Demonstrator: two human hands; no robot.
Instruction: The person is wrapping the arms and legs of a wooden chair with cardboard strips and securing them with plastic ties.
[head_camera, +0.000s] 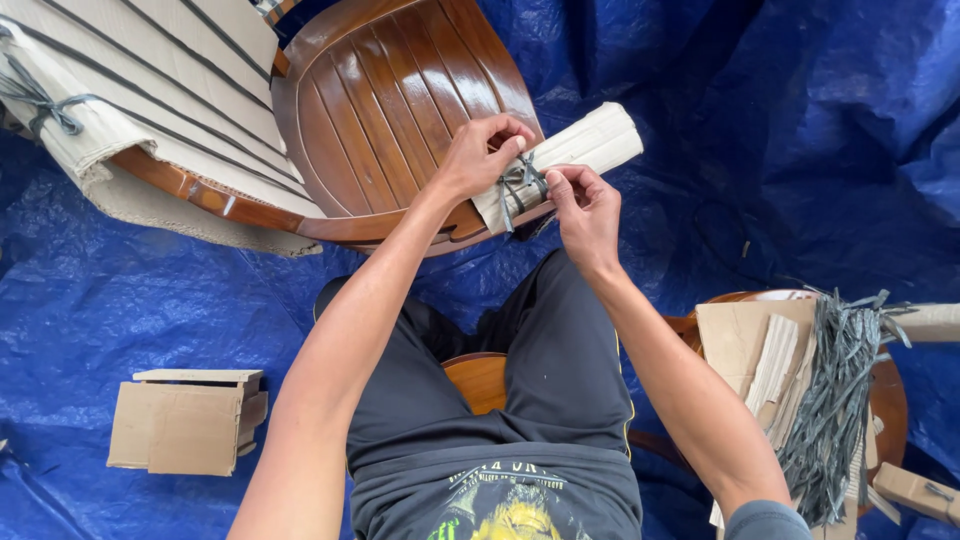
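A folded cardboard wrap (590, 145) covers the end of a curved wooden chair part (400, 90), which lies in front of me. A grey plastic string (520, 182) is looped around that wrap. My left hand (480, 155) pinches the string at the wrap's near end. My right hand (585, 210) grips the other strand of the string just beside it. Both hands are closed on the string, close together.
A bundle of grey string strips (835, 400) and cardboard pieces (745, 340) lie on a wooden stool at the right. A small folded cardboard piece (185, 425) lies on the blue tarp (800, 120) at the left. More cardboard-wrapped wood (130, 80) is at the top left.
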